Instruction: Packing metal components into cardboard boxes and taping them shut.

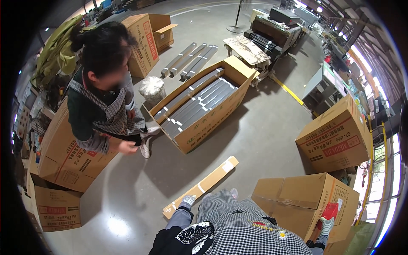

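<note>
A long, narrow cardboard carton with pale tape or labels on it lies slantwise in front of me. My left hand, in a striped glove, is closed on its near edge, close to the left end. Low on the right, my right hand, gloved alike, grips a red tape dispenser. The dispenser is held against the side of a large cardboard box; whether it touches the box I cannot tell.
Beyond the carton, an open cardboard box holds several long grey metal-looking bars. A co-worker in a checked apron stands at its left. More bars lie on the floor behind. Large boxes stand on both sides.
</note>
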